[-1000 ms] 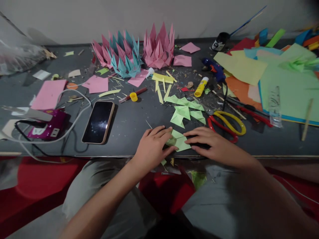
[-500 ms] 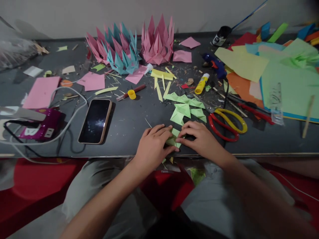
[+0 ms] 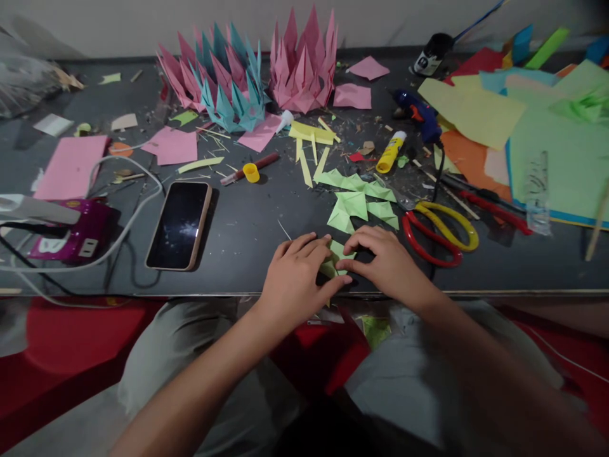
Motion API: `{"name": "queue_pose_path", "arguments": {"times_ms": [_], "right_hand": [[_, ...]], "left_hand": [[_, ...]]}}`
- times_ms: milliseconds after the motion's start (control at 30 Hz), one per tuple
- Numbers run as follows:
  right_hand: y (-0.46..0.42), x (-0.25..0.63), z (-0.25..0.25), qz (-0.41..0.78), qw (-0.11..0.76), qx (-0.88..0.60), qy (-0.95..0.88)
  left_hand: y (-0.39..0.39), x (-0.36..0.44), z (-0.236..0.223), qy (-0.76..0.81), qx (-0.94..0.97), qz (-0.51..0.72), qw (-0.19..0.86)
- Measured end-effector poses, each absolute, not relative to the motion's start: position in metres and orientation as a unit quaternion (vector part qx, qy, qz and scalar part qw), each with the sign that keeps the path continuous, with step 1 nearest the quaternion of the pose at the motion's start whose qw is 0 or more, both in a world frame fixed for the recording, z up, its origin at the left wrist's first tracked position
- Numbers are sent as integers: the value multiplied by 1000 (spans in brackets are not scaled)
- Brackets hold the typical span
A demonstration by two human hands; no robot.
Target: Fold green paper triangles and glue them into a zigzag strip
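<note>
- At the near edge of the dark table (image 3: 247, 235), a small green folded paper (image 3: 335, 259), pinned flat between both hands.
- Left hand (image 3: 295, 279): fingers spread and pressed down on the paper's left part, palm low, not curled round anything.
- Right hand (image 3: 385, 263): fingertips (image 3: 354, 249) bent onto the paper's right edge, pressing rather than pinching; grip underneath cannot be told.
- Just beyond, finished green folded pieces (image 3: 359, 203) lying loose; red-and-yellow scissors (image 3: 440, 235) to the right, near the right hand but apart from it.
- Farther left, a phone (image 3: 178, 225) face up; at the far side, pink and teal paper crowns (image 3: 247, 79) and a glue stick (image 3: 390, 152).
- For a clean crease, probably best: hold the left side firmly down, align the edges before flattening, then run a fingertip along the fold from the middle outward.
- Worth keeping the paper wholly on the table, away from the edge, lest it slip.
</note>
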State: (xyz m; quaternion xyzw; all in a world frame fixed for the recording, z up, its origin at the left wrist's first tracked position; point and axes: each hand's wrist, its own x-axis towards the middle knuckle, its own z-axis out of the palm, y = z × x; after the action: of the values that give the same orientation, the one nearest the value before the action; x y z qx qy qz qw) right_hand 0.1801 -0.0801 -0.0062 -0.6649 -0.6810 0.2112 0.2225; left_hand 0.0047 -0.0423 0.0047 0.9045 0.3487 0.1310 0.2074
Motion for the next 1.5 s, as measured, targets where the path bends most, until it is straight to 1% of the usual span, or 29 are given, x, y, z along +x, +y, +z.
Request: {"name": "queue_pose_path", "arguments": {"times_ms": [100,233,367,467,567,800,1200,1367,1500], "right_hand": [[-83,184,-7,203,222,-646,-701],[-88,194,-7,190,242,-613,-728],[-96,202,-8,85,242,-558,-789],[-102,202,-9,0,215,-540,-814],[-108,199,-12,-43,191,-541,-818],[-112,197,-15,-49,192,-539,-819],[-113,197,-17,-22,196,-569,-798],[-114,196,-16,-26,169,-587,-791],[-114,195,-15,-30,156,-600,-784]], "left_hand": [[-46,6,2,354,906,140,187],[-48,7,-1,359,905,143,180],[-48,7,-3,343,914,146,159],[-49,6,-5,321,926,148,132],[-49,6,-6,311,929,159,122],[-48,6,-11,220,948,211,86],[-48,7,-12,222,944,230,87],[-47,6,-13,222,946,219,90],[-49,6,-11,219,954,196,62]]}}
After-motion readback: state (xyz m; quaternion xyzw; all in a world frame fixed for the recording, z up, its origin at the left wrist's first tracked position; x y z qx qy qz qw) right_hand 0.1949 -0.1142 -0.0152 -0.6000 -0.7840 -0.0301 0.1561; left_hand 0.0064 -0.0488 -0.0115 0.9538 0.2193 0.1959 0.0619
